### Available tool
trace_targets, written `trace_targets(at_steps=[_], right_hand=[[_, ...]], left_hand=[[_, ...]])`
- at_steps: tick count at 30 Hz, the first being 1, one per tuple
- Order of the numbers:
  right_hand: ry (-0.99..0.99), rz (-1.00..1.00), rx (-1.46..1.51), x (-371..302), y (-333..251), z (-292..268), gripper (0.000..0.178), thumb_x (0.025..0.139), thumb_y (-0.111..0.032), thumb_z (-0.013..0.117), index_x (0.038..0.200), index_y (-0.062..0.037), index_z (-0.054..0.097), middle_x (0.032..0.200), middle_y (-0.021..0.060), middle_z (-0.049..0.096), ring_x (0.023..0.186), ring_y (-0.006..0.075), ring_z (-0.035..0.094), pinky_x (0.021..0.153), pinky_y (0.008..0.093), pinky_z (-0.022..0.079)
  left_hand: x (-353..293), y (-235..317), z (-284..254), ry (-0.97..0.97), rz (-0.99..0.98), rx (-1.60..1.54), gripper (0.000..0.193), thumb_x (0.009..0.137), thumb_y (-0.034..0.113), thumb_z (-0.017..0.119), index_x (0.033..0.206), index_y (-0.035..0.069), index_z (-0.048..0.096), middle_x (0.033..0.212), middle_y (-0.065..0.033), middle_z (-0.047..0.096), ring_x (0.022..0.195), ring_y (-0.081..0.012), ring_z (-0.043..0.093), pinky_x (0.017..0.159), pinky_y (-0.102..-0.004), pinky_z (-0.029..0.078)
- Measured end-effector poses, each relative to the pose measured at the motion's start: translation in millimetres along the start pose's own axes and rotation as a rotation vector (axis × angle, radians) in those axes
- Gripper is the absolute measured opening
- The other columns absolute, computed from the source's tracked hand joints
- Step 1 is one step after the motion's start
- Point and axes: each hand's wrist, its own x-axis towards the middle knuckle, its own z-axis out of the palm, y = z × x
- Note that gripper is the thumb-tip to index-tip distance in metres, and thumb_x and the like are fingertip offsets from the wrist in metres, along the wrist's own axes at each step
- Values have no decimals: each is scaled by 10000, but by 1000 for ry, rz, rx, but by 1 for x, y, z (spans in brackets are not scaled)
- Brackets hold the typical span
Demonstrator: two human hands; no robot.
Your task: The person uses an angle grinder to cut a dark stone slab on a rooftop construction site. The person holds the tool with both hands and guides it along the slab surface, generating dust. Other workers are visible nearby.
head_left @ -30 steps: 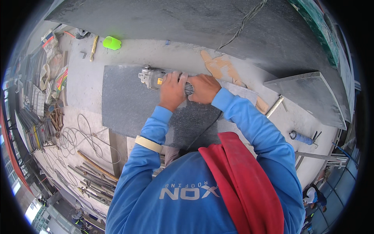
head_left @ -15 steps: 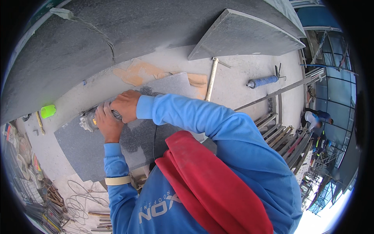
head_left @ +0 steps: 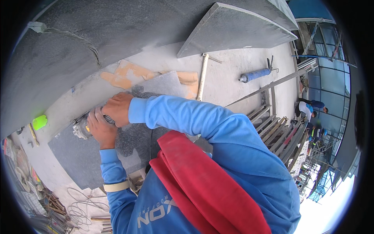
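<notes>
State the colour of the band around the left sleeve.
The band around the left sleeve is pale cream, plain as far as visible, best seen in the head view.

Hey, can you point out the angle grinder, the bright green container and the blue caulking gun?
Angle grinder (head_left: 82, 129): head view, on its exposed grey front end.
Bright green container (head_left: 39, 122): head view, on the middle of its side.
Blue caulking gun (head_left: 256, 75): head view, on its blue barrel.
</notes>
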Motion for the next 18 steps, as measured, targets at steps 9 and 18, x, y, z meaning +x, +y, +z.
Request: trace_targets(at_steps=[9,18], right_hand=[[82,-20,30,50,-15,41,261,741,-127,806,990,-48,789,999,155,793,1015,332,766,884,442,608],[112,-11,63,35,-11,35,196,802,-138,756,980,-68,797,987,145,801,995,305,777,845,428,604]], left_hand=[[-14,-59,-6,-87,13,48,674,802,249,867,1336,11,532,1256,-211,608,1176,-442,597,999,-531,481],[-11,-47,-7,-140,28,93,628,811,242,868,1297,22,538,1215,-183,621,1151,-422,608,995,-520,482]])
